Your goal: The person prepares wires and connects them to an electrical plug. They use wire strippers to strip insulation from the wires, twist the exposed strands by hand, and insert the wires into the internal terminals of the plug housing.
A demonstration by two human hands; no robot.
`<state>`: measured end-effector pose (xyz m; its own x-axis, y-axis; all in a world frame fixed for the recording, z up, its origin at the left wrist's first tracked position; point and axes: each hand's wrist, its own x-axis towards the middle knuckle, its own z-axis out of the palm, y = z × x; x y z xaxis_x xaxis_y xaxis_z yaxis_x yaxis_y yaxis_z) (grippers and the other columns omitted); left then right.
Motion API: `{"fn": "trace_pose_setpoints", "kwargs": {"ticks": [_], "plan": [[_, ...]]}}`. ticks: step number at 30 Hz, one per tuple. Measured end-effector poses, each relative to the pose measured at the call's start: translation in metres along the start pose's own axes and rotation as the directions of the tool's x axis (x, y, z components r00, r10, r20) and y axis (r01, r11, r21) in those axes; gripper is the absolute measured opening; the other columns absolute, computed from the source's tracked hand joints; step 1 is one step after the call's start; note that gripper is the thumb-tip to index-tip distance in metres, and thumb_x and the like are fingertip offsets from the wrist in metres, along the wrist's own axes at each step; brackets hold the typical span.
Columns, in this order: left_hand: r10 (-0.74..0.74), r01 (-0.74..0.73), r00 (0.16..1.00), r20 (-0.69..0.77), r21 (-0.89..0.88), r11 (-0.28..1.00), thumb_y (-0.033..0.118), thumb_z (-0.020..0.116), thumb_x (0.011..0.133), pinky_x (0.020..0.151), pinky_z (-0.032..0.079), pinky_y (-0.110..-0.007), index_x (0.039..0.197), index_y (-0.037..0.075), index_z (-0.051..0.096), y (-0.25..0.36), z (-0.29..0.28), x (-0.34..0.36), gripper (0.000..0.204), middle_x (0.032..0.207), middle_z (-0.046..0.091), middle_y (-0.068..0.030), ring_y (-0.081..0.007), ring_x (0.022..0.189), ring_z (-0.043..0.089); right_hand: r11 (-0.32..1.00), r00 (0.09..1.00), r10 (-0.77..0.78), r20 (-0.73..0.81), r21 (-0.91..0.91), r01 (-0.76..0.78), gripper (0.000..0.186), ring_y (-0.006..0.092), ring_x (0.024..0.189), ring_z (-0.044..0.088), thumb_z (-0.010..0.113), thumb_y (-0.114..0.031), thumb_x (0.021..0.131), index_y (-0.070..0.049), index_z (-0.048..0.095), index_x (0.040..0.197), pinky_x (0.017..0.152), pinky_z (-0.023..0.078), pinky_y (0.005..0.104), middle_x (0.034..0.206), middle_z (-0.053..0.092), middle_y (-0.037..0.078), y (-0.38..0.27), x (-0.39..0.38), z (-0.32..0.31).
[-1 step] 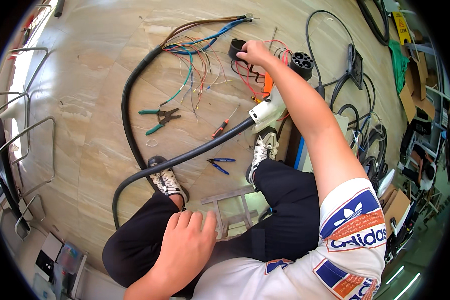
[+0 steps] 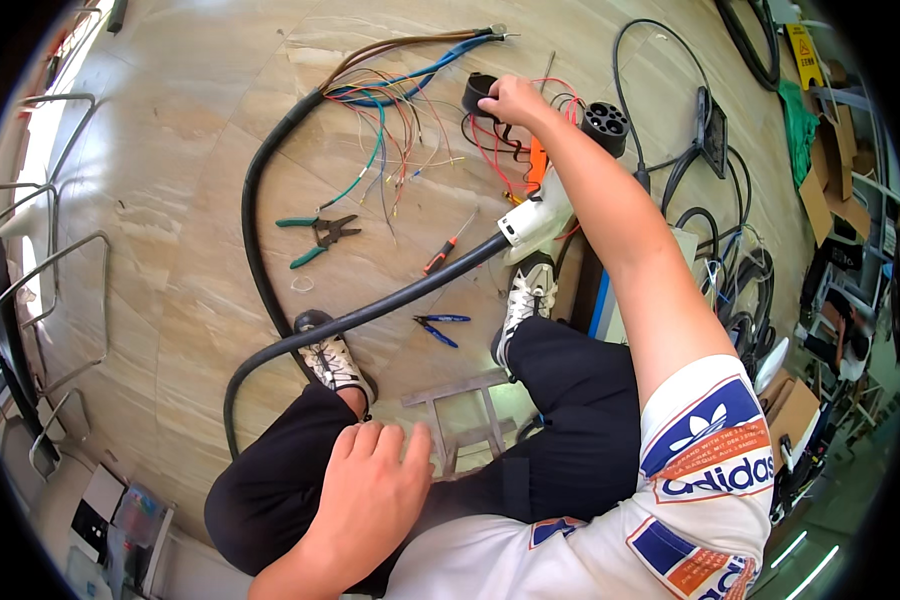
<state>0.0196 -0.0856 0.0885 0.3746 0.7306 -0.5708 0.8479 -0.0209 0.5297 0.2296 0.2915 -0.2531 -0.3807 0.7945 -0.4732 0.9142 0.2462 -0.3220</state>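
At the far side, slightly right of centre, my right hand (image 2: 515, 103) pinches the rim of a round black cap (image 2: 477, 95). A wavy black strap hangs below the cap. Under my right forearm lies an electric-car charging plug with a white body (image 2: 537, 218) and a round black pin face (image 2: 606, 130); the forearm hides part of it. A thick black cable (image 2: 400, 305) runs from the plug and loops left over my shoe. My left hand (image 2: 378, 490) rests palm down over my lap, fingers loosely bent and empty.
Stripped cable wires (image 2: 395, 120) fan out far left of my right hand. Green-handled wire strippers (image 2: 322, 240), a screwdriver (image 2: 441, 256) and blue nippers (image 2: 440, 330) lie on the floor. An orange tool (image 2: 537, 165) with red leads sits near the plug; coiled cables (image 2: 750, 290) crowd the right.
My right hand and the black cap have shifted very slightly to the right and away. My left hand stays where it was.
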Motion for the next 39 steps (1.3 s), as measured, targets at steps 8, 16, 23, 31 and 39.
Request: {"fn": "trace_pose_setpoints", "kwargs": {"ticks": [8, 16, 23, 31, 39], "plan": [[-0.025, 0.025, 1.0, 0.012, -0.014, 1.0, 0.015, 0.072, 0.08, 0.09, 0.044, -0.039, 0.116, 0.002, 0.059, -0.002, 0.003, -0.001, 0.041, 0.099, 0.06, -0.0111, -0.0286, 0.098, 0.057, 0.984, 0.986, -0.004, 0.169, -0.175, 0.034, 0.038, 0.0355, 0.087, 0.069, 0.072, -0.041, 0.079, -0.005, 0.075, 0.092, 0.08, 0.055, 0.0427, 0.089, 0.072, 0.019, -0.002, -0.001, -0.013], [-0.01, 0.01, 1.0, 0.0, 0.002, 1.0, 0.015, 0.072, 0.079, 0.09, 0.044, -0.039, 0.114, 0.002, 0.059, 0.002, 0.007, -0.004, 0.039, 0.099, 0.06, -0.0115, -0.0289, 0.098, 0.057, 0.905, 0.998, 0.053, 0.039, -0.424, -0.031, 0.035, 0.0358, 0.098, 0.068, 0.069, -0.032, 0.084, -0.006, 0.07, 0.108, 0.082, 0.055, 0.0486, 0.107, 0.07, 0.017, -0.021, -0.027, -0.006], [0.036, -0.032, 0.999, -0.041, 0.095, 0.995, 0.015, 0.07, 0.08, 0.086, 0.045, -0.039, 0.108, 0.002, 0.058, 0.01, 0.015, -0.017, 0.033, 0.092, 0.058, -0.0115, -0.0284, 0.094, 0.057, 0.944, 0.986, -0.168, 0.011, -0.286, 0.164, 0.036, 0.0342, 0.098, 0.068, 0.065, -0.03, 0.087, -0.005, 0.066, 0.112, 0.082, 0.055, 0.0449, 0.105, 0.071, 0.017, -0.071, -0.076, -0.043], [0.143, -0.117, 0.982, -0.121, 0.199, 0.973, 0.017, 0.069, 0.083, 0.082, 0.047, -0.041, 0.093, 0.004, 0.055, 0.02, 0.021, -0.012, 0.022, 0.082, 0.061, -0.0118, -0.0303, 0.086, 0.061, 0.855, 0.858, -0.493, 0.142, -0.101, 0.508, 0.034, 0.0339, 0.094, 0.065, 0.065, -0.027, 0.089, -0.002, 0.065, 0.111, 0.085, 0.052, 0.0425, 0.097, 0.069, 0.016, -0.163, -0.267, -0.163], [0.185, -0.161, 0.975, -0.124, 0.183, 0.97, 0.013, 0.071, 0.077, 0.077, 0.051, -0.045, 0.098, 0.003, 0.058, 0.029, 0.018, -0.005, 0.026, 0.086, 0.065, -0.0144, -0.0351, 0.088, 0.063, 0.755, 0.694, -0.452, 0.561, -0.174, 0.632, 0.017, 0.0297, 0.077, 0.068, 0.065, -0.014, 0.077, 0.0, 0.062, 0.087, 0.063, 0.053, 0.0406, 0.077, 0.066, 0.014, -0.227, -0.46, -0.158]]}}
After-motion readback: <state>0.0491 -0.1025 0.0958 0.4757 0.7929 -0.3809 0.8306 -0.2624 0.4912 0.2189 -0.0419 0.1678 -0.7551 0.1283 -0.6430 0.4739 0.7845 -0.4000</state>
